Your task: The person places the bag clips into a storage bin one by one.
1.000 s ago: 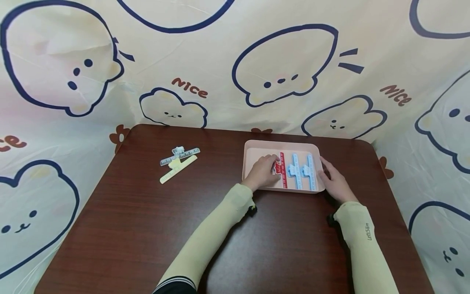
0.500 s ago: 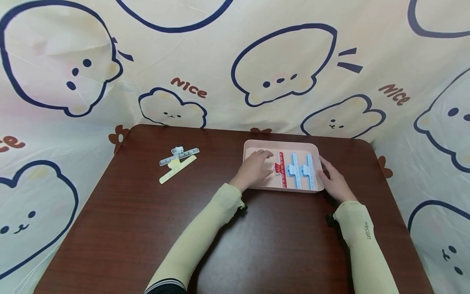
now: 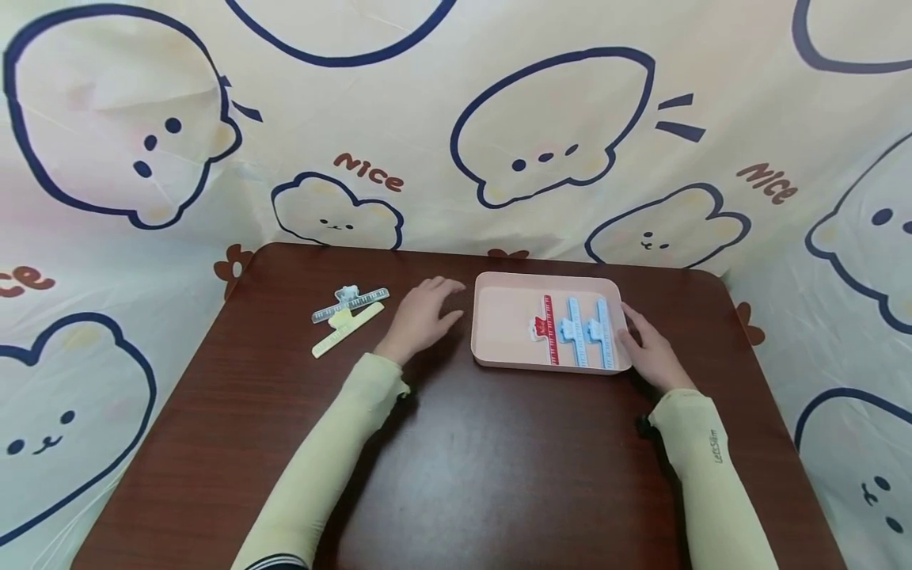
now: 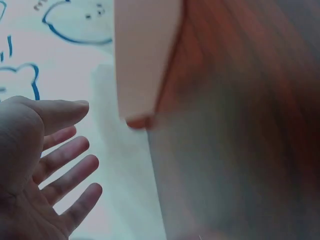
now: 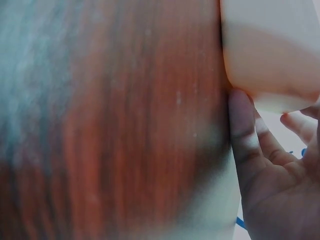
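My left hand (image 3: 420,318) is over the table between the tray and two loose clips, fingers spread and holding nothing; the left wrist view shows its bare palm (image 4: 25,155). At the tray's right side rests my right hand (image 3: 654,358), its thumb (image 5: 245,120) at the wall near a corner. The shallow pink tray (image 3: 502,328) holds a red ruler clip (image 3: 550,331), a blue ruler clip (image 3: 575,332) and another blue ruler clip (image 3: 604,332), side by side. Left of my left hand lie a clear greyish ruler clip (image 3: 368,298) and a pale yellow clip (image 3: 349,330).
Everything lies on a dark brown wooden table (image 3: 499,475) with rounded far corners. Behind and beside it hangs a pale cloth (image 3: 427,119) printed with cartoon faces, close to the table's far edge.
My left hand has let go of the red ruler clip and moved left out of the tray, toward the loose clips. The right hand stays at the tray's right side.
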A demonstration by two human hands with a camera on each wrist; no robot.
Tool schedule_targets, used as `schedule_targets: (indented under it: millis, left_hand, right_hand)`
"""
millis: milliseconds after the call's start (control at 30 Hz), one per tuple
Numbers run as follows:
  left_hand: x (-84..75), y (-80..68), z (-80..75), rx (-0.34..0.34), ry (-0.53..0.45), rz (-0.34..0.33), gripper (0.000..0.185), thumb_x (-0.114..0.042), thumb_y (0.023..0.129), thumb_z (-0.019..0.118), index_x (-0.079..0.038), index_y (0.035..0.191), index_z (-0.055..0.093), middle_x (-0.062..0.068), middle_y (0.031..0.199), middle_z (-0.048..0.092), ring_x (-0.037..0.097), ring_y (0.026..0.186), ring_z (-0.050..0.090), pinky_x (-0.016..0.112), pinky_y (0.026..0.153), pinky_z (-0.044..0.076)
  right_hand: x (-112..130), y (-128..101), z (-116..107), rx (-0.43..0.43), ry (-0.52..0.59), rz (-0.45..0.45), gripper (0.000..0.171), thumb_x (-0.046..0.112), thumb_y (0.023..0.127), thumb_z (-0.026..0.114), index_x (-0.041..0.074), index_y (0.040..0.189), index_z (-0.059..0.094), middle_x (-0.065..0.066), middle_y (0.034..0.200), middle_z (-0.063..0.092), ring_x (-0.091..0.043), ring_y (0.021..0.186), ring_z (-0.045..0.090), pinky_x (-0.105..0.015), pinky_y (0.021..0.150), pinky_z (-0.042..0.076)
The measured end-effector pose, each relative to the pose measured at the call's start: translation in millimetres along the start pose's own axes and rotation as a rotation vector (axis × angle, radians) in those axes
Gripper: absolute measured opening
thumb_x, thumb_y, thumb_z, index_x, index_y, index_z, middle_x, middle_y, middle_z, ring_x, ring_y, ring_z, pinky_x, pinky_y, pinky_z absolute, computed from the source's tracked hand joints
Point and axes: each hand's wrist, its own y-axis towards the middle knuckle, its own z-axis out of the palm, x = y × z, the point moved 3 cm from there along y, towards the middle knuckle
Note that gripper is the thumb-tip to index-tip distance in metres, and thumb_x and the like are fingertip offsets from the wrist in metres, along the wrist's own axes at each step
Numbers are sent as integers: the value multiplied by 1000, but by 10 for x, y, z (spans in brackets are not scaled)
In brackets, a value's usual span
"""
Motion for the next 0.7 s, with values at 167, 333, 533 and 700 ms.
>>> schedule_targets:
  millis: [167, 333, 533, 700]
  left_hand:
    - [387, -234, -120, -12, -1, -48, 42, -23, 98, 73, -11, 137, 63, 10, 134, 65, 31, 126, 60, 50, 106, 50]
    - [702, -446, -220, -37, 12, -56, 35, -15, 99, 69, -7, 133, 65, 14, 129, 67, 35, 120, 63, 52, 101, 52]
    - [1027, -710, -296, -27, 80, -63, 33, 0, 100, 55, -4, 129, 68, 17, 123, 69, 37, 114, 64, 54, 96, 53]
    - [1220, -861, -337, -8, 103, -78, 38, 5, 96, 51, -5, 129, 67, 18, 125, 68, 40, 122, 61, 58, 102, 49]
  right_hand:
    - [-8, -2, 4, -1, 8, 1, 67, 49, 111, 35, 30, 168, 5, -23, 171, 17, -49, 154, 20, -72, 120, 19]
    - [-22, -9, -6, -7, 11, 2, 66, 46, 111, 36, 29, 168, 6, -23, 171, 17, -49, 154, 20, -71, 120, 19]
    - [-11, 12, 12, -8, 5, -21, 66, 45, 111, 36, 27, 168, 8, -23, 170, 18, -48, 155, 20, -70, 121, 20]
    - [-19, 6, 13, -9, 13, -13, 65, 44, 112, 36, 28, 168, 8, -24, 170, 19, -48, 155, 20, -70, 121, 20]
